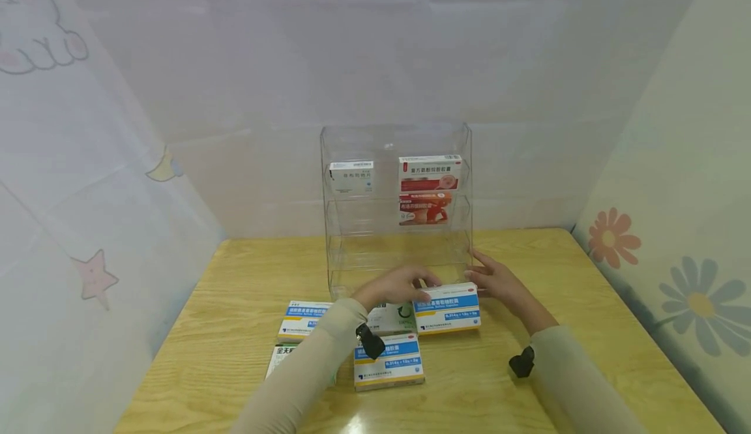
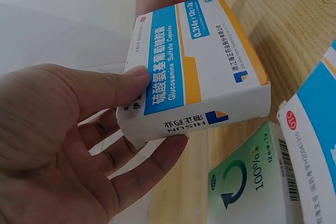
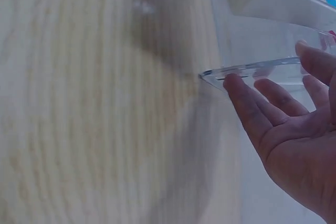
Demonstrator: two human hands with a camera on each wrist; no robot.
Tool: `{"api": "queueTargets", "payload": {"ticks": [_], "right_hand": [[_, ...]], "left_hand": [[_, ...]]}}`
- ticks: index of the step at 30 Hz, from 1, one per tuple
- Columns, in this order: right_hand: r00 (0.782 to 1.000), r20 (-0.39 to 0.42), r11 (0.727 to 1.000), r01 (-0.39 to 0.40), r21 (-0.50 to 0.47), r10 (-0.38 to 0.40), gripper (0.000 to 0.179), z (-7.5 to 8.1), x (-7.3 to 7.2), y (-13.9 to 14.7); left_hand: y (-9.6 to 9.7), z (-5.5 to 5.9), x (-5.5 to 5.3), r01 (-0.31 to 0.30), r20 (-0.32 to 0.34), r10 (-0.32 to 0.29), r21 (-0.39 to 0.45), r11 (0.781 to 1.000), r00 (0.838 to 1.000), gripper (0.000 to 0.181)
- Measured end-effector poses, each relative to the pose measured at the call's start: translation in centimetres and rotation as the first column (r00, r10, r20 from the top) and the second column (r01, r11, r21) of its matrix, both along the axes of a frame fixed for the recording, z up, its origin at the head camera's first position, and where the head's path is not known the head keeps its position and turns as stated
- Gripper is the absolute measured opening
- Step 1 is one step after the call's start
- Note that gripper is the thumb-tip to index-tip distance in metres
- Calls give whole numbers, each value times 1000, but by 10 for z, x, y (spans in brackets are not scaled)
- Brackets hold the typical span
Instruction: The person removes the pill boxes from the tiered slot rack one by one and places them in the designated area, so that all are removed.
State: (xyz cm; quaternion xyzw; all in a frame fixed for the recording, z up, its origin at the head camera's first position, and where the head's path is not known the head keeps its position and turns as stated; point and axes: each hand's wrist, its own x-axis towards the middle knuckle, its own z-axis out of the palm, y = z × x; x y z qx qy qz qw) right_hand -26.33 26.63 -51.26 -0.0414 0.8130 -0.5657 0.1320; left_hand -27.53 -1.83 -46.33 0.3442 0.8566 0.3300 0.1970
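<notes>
My left hand holds a white, blue and yellow glucosamine capsule box, with the thumb on its front and fingers behind and below. The left wrist view shows the box tilted, its printed end toward the camera. My right hand is at the lower right side of a clear tiered display rack. In the right wrist view, the rack's side panel runs between the right thumb and the spread fingers. The held box overlaps the rack's lower front in the head view.
On the rack stand a white box, a red-and-white box and a red box. Several boxes lie on the wooden table: two blue-and-white ones, a green-and-white one and another partly hidden under the left sleeve.
</notes>
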Motion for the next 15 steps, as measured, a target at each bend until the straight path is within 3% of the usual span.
{"api": "queueTargets", "payload": {"ticks": [5,15], "right_hand": [[998,-8,998,-58,37,58,88,8,-5,8],[986,-162,998,-40,41,46,75,53,-27,10]], "left_hand": [[8,-7,2,-2,21,3,-15,1000,1000,32],[21,-17,-3,17,4,-17,-46,999,1000,32]]}}
